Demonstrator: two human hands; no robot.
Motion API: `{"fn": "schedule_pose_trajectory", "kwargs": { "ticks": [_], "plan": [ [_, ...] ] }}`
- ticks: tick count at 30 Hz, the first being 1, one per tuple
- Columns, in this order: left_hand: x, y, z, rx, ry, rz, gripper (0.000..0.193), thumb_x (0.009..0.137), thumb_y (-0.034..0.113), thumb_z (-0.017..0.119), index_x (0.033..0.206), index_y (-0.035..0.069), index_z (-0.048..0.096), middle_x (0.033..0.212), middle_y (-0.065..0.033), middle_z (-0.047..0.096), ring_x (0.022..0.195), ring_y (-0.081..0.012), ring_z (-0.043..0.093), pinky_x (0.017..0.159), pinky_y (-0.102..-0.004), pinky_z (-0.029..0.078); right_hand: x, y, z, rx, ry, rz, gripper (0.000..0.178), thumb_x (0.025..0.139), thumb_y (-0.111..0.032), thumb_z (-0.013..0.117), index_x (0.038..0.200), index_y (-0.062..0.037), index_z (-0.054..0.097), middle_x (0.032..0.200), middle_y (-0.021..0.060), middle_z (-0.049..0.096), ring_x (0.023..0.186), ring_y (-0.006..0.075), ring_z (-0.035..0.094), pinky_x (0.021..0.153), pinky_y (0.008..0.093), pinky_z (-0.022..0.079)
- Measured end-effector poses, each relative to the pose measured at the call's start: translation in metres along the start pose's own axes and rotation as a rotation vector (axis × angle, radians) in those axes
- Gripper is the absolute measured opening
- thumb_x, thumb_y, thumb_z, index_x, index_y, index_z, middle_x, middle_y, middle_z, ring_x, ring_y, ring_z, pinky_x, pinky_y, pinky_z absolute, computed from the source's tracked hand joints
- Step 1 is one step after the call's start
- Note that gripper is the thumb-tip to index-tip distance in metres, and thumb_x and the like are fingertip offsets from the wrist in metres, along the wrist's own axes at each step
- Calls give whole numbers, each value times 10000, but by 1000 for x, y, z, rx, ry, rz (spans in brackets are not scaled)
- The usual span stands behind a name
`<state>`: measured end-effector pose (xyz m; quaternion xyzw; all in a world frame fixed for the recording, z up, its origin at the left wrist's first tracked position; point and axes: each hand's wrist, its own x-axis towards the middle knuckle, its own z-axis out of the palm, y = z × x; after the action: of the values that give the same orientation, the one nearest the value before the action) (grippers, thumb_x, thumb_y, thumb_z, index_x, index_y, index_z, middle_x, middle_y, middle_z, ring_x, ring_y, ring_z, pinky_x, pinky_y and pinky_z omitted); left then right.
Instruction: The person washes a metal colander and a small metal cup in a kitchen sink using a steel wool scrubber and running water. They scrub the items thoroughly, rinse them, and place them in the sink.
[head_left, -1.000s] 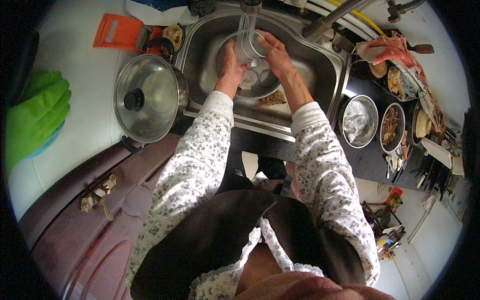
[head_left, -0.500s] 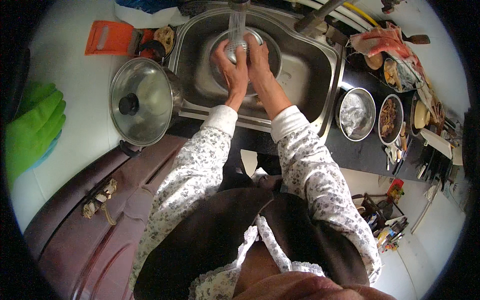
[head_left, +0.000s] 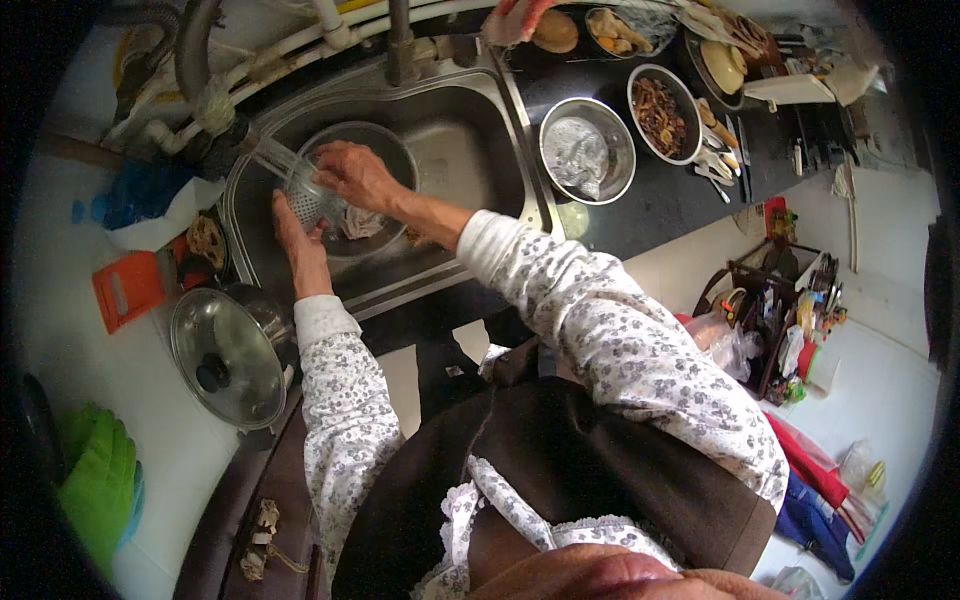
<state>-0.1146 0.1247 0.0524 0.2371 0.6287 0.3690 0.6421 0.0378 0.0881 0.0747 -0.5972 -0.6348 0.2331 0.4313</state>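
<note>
A small metal strainer [head_left: 303, 205] with a perforated wall is tilted over a wide metal bowl [head_left: 408, 165] in the sink. My left hand [head_left: 296, 240] grips its near side, thumb against the holes. My right hand [head_left: 358, 180] has its fingers bent at the strainer's upper edge; the fingertips are partly hidden. A stream of water [head_left: 272, 158] from the tap runs onto the strainer. In the bowl, below my right hand, lies a crumpled greyish-brown thing [head_left: 360, 222], perhaps a cloth; its kind is unclear.
The steel sink [head_left: 475, 150] has a raised rim. Left of it stand a glass-lidded pot [head_left: 235, 350] and an orange slicer-like tool [head_left: 128, 290]. On the right counter are a metal bowl [head_left: 588, 150], a bowl of brown pieces [head_left: 660, 115] and cutlery [head_left: 715, 165]. Green gloves [head_left: 100, 480] hang far left.
The view has swung to the right, so the sink appears further left. My right hand has shifted to the strainer's upper edge, and the crumpled thing in the bowl now shows.
</note>
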Motion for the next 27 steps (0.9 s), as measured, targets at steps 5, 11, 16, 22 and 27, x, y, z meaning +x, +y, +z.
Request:
{"fn": "schedule_pose_trajectory", "kwargs": {
  "ticks": [5, 11, 16, 22, 27],
  "plan": [
    [1, 7, 6, -61, -8, 137, 693, 866, 575, 532, 1396, 153, 385, 1373, -98, 419, 1183, -275, 448, 875, -431, 437, -6, -13, 3, 477, -85, 318, 276, 862, -133, 614, 1091, 13, 564, 971, 169, 632, 944, 251, 603, 835, 328, 463],
    [-17, 17, 25, -201, -126, 219, 683, 899, 531, 501, 1423, 123, 340, 1413, -111, 382, 1270, -290, 401, 1017, -454, 364, 13, -30, 11, 909, 26, 528, 334, 872, -165, 610, 1134, 30, 538, 927, 111, 621, 951, 225, 589, 863, 319, 456],
    [-20, 40, 24, -79, -238, 75, 684, 914, 562, 440, 1403, 90, 366, 1401, -124, 412, 1267, -284, 429, 1027, -436, 369, 11, 5, 5, -26, -448, -192, 373, 890, -307, 586, 1099, 1, 595, 1067, 166, 623, 1068, 333, 546, 878, 394, 459],
    [-13, 21, 21, -179, -227, 39, 546, 939, 492, 446, 1258, 54, 508, 1224, -102, 562, 1114, -237, 539, 956, -385, 424, 39, -1, 15, -255, -641, -54, 360, 926, -358, 511, 1178, -114, 596, 1064, 159, 629, 1103, 351, 534, 1007, 433, 371],
    [-6, 26, 33, -422, -175, 100, 449, 885, 392, 583, 1173, 48, 575, 1091, -66, 589, 953, -210, 571, 798, -346, 484, 0, -18, -1, 274, -531, 64, 504, 945, -397, 497, 1304, -45, 465, 1246, 180, 518, 1158, 334, 492, 1014, 386, 358]
  ]
}}
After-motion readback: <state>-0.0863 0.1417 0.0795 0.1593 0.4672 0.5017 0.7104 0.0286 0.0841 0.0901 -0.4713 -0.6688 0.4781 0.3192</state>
